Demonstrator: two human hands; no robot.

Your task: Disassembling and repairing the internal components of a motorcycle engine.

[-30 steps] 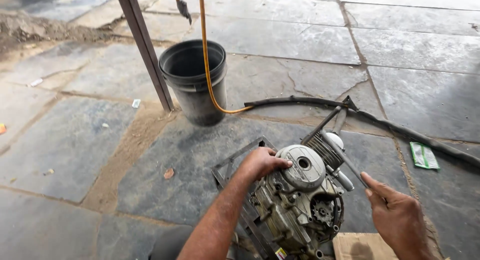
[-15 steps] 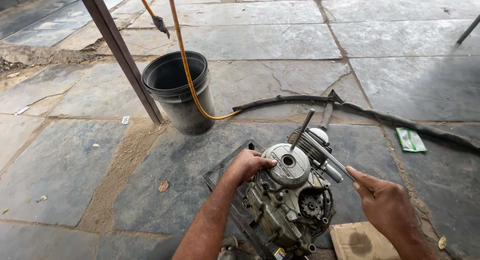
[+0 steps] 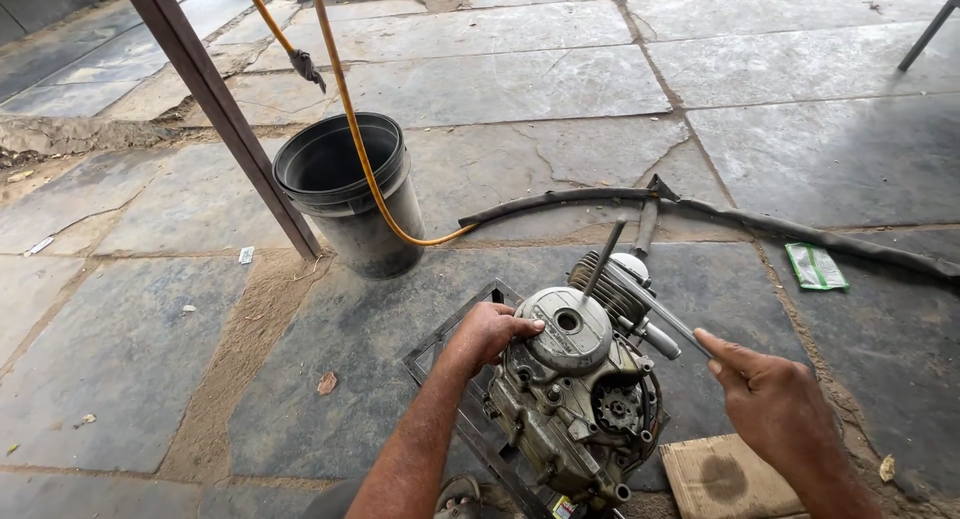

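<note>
A grimy grey motorcycle engine stands on a dark tray on the stone floor. My left hand rests on the engine's left side, fingers touching the round silver side cover. My right hand grips one end of a long T-shaped metal wrench, whose other end sits at the engine's top near the cooling fins.
A black plastic bucket stands behind the engine beside a slanted metal post. A yellow hose hangs down past it. A thick black hose lies across the slabs. Cardboard lies at lower right, a green packet farther right.
The view has shifted, so the bucket and post sit more to the left. My right hand has risen slightly with the wrench; my left hand stays on the engine cover.
</note>
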